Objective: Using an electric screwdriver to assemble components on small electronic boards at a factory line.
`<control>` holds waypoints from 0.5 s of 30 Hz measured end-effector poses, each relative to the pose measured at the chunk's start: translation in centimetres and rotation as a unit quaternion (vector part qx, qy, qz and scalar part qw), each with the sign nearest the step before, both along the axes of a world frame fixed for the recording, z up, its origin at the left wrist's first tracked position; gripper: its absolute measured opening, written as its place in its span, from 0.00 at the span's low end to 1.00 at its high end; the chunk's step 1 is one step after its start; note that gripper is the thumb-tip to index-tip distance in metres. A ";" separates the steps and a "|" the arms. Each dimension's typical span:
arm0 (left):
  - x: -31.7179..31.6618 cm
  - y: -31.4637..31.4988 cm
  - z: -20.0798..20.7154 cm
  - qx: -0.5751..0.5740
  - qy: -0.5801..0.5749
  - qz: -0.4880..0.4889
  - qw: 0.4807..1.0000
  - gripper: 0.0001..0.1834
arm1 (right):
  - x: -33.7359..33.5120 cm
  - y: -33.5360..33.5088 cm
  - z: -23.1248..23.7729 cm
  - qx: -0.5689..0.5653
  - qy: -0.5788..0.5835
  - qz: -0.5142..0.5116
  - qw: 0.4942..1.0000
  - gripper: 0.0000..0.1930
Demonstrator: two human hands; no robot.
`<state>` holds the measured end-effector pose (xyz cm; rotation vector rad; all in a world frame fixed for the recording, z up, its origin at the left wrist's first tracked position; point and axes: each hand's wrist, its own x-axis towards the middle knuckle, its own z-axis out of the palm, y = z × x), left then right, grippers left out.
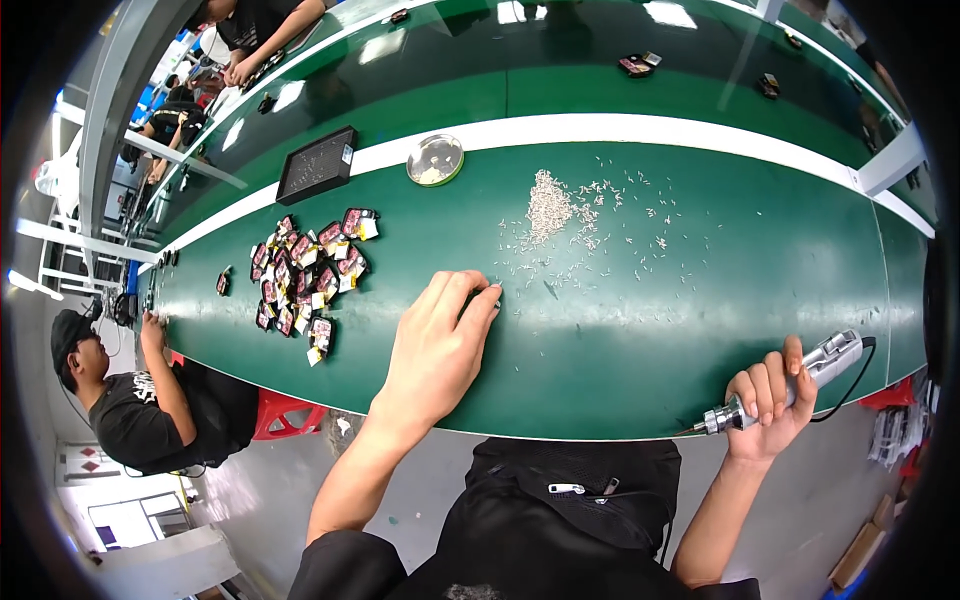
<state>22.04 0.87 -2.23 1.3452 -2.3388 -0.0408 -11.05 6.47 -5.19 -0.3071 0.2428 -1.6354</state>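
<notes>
My right hand (768,405) is wrapped round a silver electric screwdriver (832,357) at the table's near right edge. Its bit points left and its black cable hangs behind. My left hand (435,345) rests low over the green tabletop, thumb and forefinger pinched together. Whatever lies between those fingertips is too small to make out. Just beyond and to the right of them, a heap of small silver screws (549,208) spreads into loose ones. Left of my left hand lies a pile of small black modules (292,272) with pinkish faces and yellow-white tabs.
A black tray (317,165) and a round clear dish (435,160) stand along the white rail (600,128) at the far side. One module (223,280) lies apart on the left. A co-worker (130,400) sits at the left; a red stool (285,413) is beside them.
</notes>
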 end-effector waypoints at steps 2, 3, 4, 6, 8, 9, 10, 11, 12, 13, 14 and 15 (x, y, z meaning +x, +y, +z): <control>-0.2 -0.3 -0.2 -0.008 -0.021 -0.007 1.000 0.14 | -0.2 0.0 0.1 -0.001 0.000 -0.004 1.000 0.05; -0.3 -0.3 -0.2 -0.018 -0.040 -0.012 0.999 0.12 | -0.3 -0.1 0.1 -0.004 0.003 -0.005 1.000 0.05; -0.3 -0.4 -0.1 -0.017 -0.041 -0.013 0.999 0.12 | -0.2 0.0 0.0 0.000 0.006 -0.004 1.000 0.05; -0.5 -0.5 0.0 -0.024 -0.078 -0.032 0.996 0.10 | -0.4 0.1 -0.1 0.001 0.005 -0.004 1.000 0.05; -0.3 -0.8 -0.4 -0.029 -0.075 -0.046 0.996 0.10 | -0.5 0.1 -0.1 0.001 0.003 -0.005 1.000 0.05; -0.1 -1.0 -0.5 -0.034 -0.072 -0.058 0.995 0.10 | -0.4 0.1 0.0 -0.001 0.002 -0.004 1.000 0.05; -0.1 -1.2 -0.4 -0.033 -0.072 -0.061 0.995 0.10 | -0.4 0.1 0.0 -0.002 0.001 -0.003 1.000 0.05; -0.2 -1.5 -0.4 -0.035 -0.030 -0.061 0.997 0.10 | -0.4 0.1 0.0 0.000 0.002 -0.008 1.000 0.05; -0.2 -1.7 -0.5 -0.036 0.011 -0.061 0.997 0.10 | -0.4 0.1 -0.1 -0.001 0.002 -0.007 1.000 0.05; -0.1 -1.9 -0.6 -0.033 0.013 -0.065 0.997 0.10 | -0.4 0.1 -0.1 -0.001 0.002 -0.005 1.000 0.05; -0.1 -2.1 -0.5 -0.028 0.032 -0.052 0.998 0.10 | -0.4 0.1 0.0 -0.003 0.001 -0.004 1.000 0.05; 0.0 -2.2 -0.5 -0.022 0.050 -0.038 0.998 0.10 | -0.4 0.0 0.0 -0.002 0.003 -0.008 1.000 0.05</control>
